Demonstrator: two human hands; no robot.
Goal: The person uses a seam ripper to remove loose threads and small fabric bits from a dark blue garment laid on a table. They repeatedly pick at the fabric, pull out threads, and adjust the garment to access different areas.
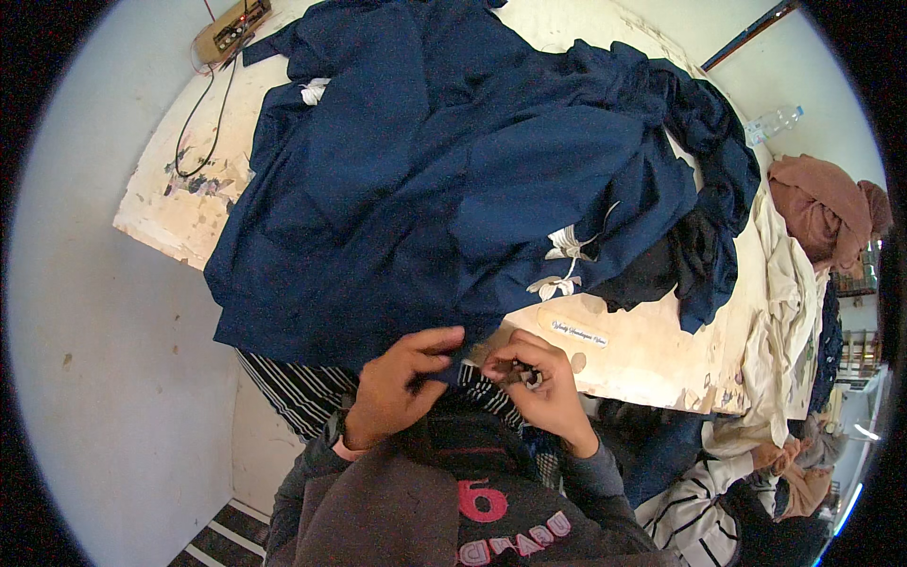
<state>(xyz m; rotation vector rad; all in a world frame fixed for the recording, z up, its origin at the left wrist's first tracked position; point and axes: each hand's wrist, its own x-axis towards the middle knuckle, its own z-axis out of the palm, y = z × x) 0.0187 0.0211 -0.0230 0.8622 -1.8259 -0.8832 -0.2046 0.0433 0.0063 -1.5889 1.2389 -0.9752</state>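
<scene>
A large navy blue garment [378,208] lies heaped over the table, its near edge hanging at my lap. My left hand [397,383] is closed on that near edge, fingers bent toward the right. Close beside it, my right hand [546,386] grips a small dark metal tool [518,374], which looks like thread snips; the fingers cover most of it. White embroidered flower shapes [564,248] show on the navy cloth, right of its middle. Under my hands is black-and-white striped cloth [489,392].
A pale, worn table [652,354] carries a paper label [573,331] and black cloth [652,274]. Cream cloth [779,312] drapes over its right edge, near a brown cloth bundle [822,208] and plastic bottle [775,125]. A corded box [231,33] sits far left. Another person's hands [779,456] show lower right.
</scene>
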